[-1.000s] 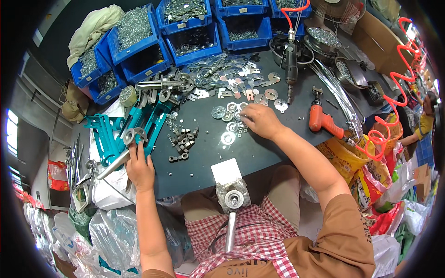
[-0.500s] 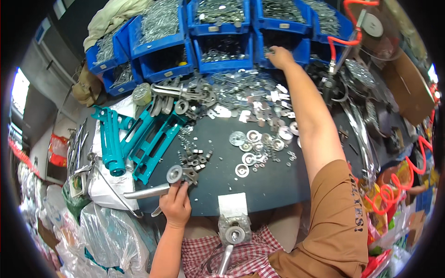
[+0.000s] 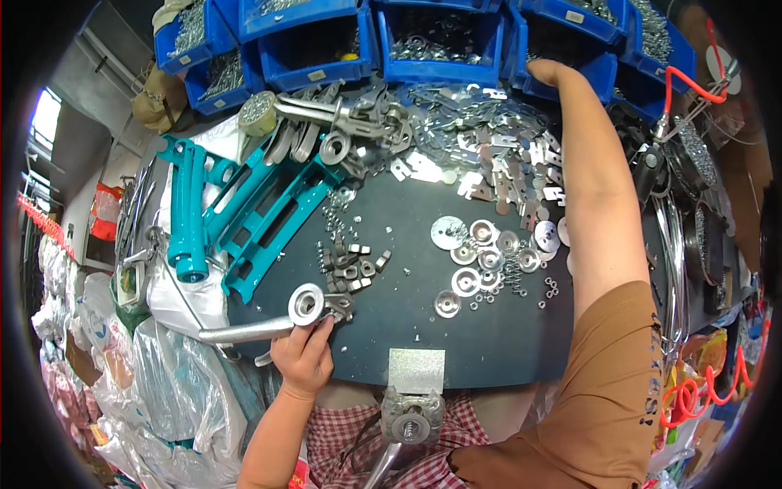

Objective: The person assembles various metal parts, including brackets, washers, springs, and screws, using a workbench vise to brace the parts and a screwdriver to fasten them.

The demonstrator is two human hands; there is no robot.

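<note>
Now you're fetching parts — your left hand [image 3: 303,359] pinches the metal handle [image 3: 269,323] at the table's near edge, while your right hand [image 3: 550,72] reaches into a blue bin [image 3: 570,57], fingers hidden. Next calls for picking one piece cleanly.

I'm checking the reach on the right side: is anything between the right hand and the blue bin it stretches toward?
Nothing visible blocks it. The right hand is already at the front edge of the blue bin, its forearm passing above the heap of flat metal plates. The fingertips are hidden at the bin.
</note>
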